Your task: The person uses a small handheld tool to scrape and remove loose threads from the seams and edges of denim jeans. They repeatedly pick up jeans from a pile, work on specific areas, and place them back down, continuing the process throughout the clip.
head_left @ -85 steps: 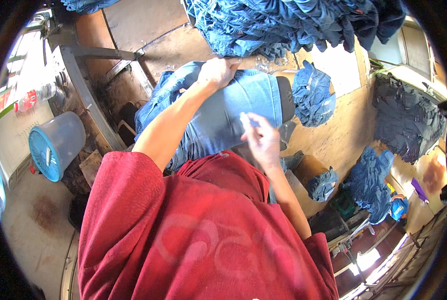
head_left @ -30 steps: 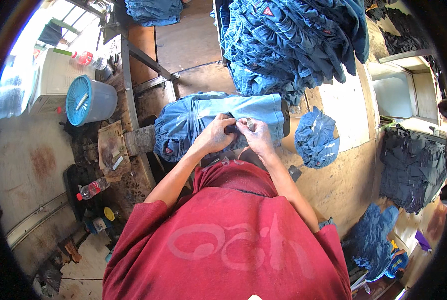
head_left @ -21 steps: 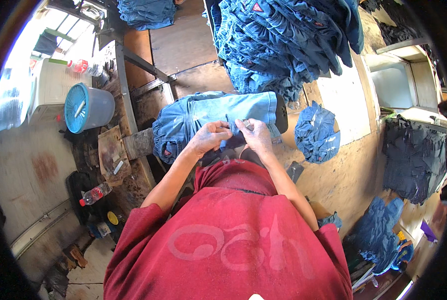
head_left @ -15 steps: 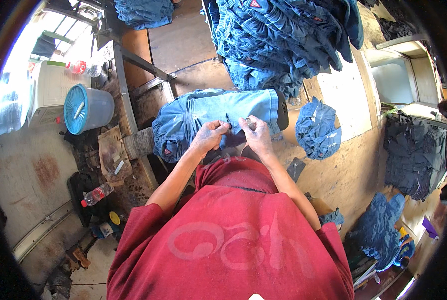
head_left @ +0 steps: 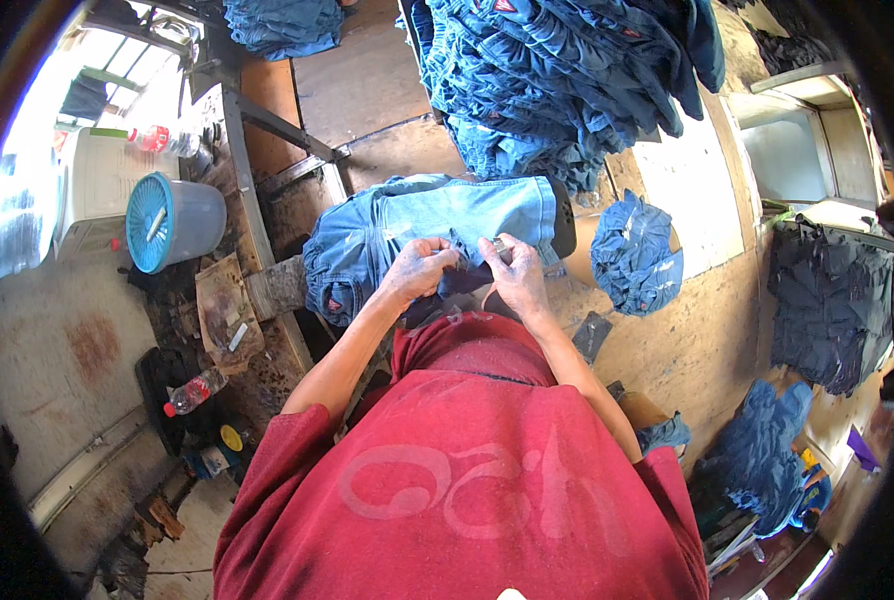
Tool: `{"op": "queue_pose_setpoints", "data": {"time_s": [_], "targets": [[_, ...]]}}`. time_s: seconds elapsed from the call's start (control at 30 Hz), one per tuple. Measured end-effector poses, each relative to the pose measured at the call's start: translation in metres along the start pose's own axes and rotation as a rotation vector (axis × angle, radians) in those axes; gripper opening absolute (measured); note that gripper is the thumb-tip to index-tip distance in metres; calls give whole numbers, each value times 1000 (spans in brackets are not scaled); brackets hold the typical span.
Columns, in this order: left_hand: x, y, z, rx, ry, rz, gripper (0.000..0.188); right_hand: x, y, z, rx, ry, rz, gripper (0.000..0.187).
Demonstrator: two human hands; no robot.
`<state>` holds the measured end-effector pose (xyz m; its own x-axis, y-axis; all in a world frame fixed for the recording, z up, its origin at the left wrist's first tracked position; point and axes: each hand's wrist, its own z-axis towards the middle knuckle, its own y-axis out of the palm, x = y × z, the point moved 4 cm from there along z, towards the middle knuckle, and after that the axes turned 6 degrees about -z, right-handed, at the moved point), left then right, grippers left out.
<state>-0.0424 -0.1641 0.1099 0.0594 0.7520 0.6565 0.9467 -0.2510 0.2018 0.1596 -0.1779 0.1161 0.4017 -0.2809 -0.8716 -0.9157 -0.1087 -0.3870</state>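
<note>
A light-blue denim garment (head_left: 492, 205) is pulled over a dark, narrow board (head_left: 565, 225) in front of me. Its gathered, darker end lies to the left. My left hand (head_left: 419, 268) is closed in a pinch on the cloth at the near edge. Just to its right, my right hand (head_left: 517, 278) is also closed, thumb and fingers together around a small greyish thing that I cannot make out. A bit of darker blue cloth stands up between the two hands.
A tall heap of denim garments (head_left: 557, 80) rises beyond the board. A crumpled denim piece (head_left: 637, 252) lies to the right, dark folded cloth (head_left: 829, 300) farther right. At left stand a blue-lidded plastic bucket (head_left: 192, 225) and a bottle (head_left: 197, 392).
The cloth between my hands now bunches up higher and shows more blue. Both hands stay almost in place, still closed; the view has shifted very slightly.
</note>
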Motion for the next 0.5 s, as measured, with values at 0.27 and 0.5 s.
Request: {"op": "queue_pose_setpoints", "data": {"time_s": [0.27, 0.5], "targets": [[-4, -9, -11, -15, -54, -275, 19, 2, -5, -1, 10, -17, -29, 45], [9, 1, -2, -53, -24, 7, 21, -4, -4, -3, 18, -77, -74, 43]]}}
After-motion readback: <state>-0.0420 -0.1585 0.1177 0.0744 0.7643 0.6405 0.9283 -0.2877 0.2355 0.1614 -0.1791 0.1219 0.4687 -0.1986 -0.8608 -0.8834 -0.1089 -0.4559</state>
